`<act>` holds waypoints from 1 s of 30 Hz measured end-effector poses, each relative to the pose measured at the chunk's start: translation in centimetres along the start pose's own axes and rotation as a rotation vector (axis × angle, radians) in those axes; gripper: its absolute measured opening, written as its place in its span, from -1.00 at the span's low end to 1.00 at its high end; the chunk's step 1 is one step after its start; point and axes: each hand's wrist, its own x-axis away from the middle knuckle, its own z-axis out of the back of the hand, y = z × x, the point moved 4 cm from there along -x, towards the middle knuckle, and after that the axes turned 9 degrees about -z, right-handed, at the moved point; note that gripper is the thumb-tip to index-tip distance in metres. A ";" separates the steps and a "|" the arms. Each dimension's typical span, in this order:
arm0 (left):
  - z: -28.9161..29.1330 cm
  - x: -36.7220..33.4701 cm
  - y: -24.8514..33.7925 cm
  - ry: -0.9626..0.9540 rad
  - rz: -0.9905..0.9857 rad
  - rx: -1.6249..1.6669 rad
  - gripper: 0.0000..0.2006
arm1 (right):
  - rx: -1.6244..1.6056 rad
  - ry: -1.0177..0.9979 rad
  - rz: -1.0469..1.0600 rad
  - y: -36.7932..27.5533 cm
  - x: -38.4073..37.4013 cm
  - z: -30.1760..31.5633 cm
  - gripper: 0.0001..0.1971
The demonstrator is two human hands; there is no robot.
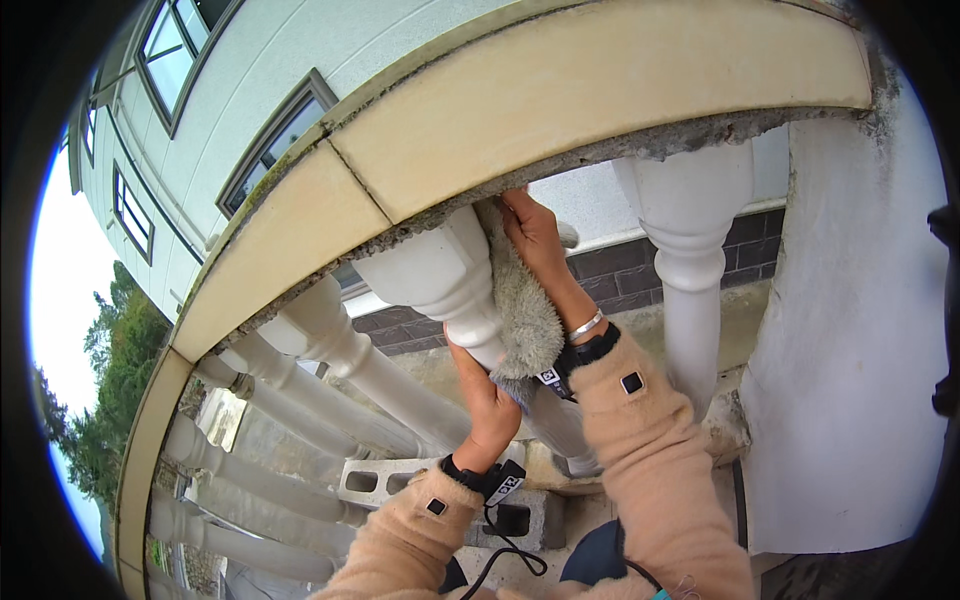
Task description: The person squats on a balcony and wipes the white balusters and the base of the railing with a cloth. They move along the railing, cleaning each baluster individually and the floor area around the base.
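A white baluster (425,265) stands in front of me beneath the stone handrail. My right hand (535,240) is closed on a grey fluffy cloth (530,320) and presses it against the baluster's upper right side, just below the rail. The cloth hangs down along the baluster, and its bluish lower end comes close to my other hand. My left hand (487,408) is curled around the narrower neck of the same baluster from the left. Its thumb points up; most of its fingers are hidden.
The cream-tiled handrail (600,75) curves overhead, with a rough cement underside. Another baluster (690,260) stands to the right, beside a white pillar (850,350). Several balusters run off to the left. Hollow concrete blocks (545,520) lie below my hands, and a black cable (515,550) hangs near my left sleeve.
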 end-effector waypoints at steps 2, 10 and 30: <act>0.2 -0.2 0.3 -0.009 0.017 -0.007 -0.15 | -0.289 -0.213 -0.559 3.2 1.4 -1.3 -0.66; 1.5 0.3 1.9 -0.064 0.077 0.487 -0.13 | -0.492 0.497 -0.256 -2.6 11.1 1.4 -0.76; 15.3 14.6 -2.2 0.209 0.230 0.480 -0.45 | 0.422 0.190 0.054 -5.9 9.4 -16.3 -0.69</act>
